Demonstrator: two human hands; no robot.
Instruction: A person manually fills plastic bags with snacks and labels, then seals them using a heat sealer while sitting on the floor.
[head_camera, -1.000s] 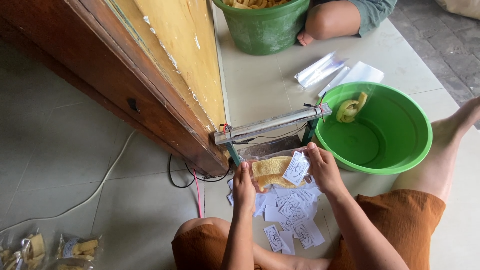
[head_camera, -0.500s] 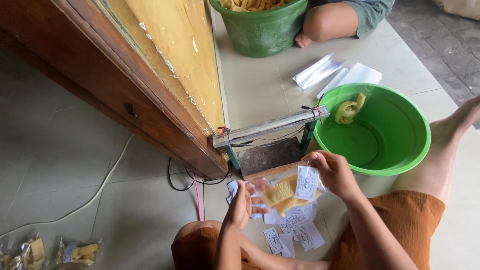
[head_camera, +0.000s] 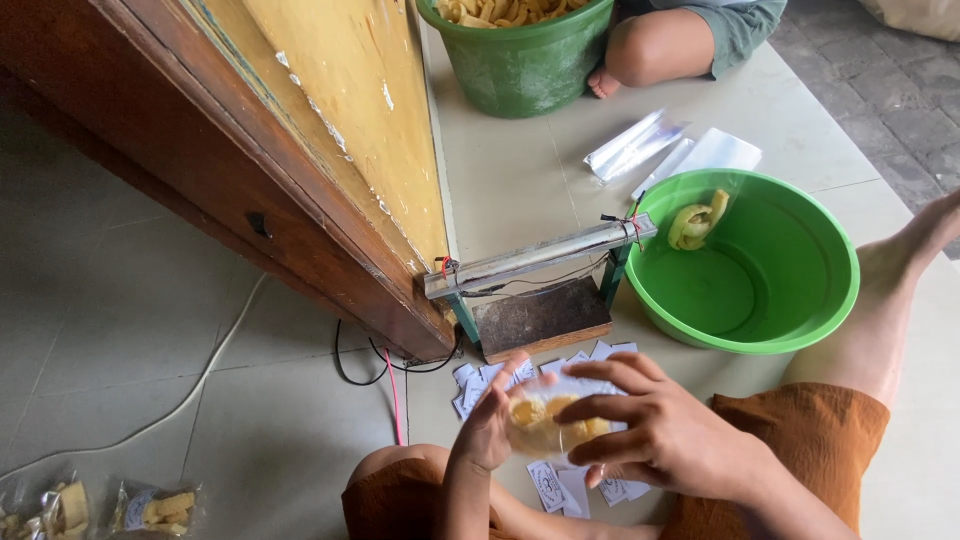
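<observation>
A small clear plastic bag of yellow chips (head_camera: 545, 423) sits between both hands, low in the head view, over my lap. My left hand (head_camera: 487, 430) grips its left side. My right hand (head_camera: 665, 432) covers its right side with fingers laid across the front. Under the bag lies a scatter of small white paper labels (head_camera: 560, 485) on the floor. Just beyond stands a metal bag sealer (head_camera: 535, 260) with a long bar above a dark wooden base.
A green basin (head_camera: 790, 330) holding one bag of chips sits right of the sealer, beside my bare leg. A green bucket (head_camera: 520, 65) of chips and another person's knee are at the top. Flat empty bags (head_camera: 665, 150), a wooden door, cables and filled bags (head_camera: 150, 510) at the lower left.
Both hands have pulled the bag of chips away from the sealer, down and toward my lap. The right hand now lies across the bag's front.
</observation>
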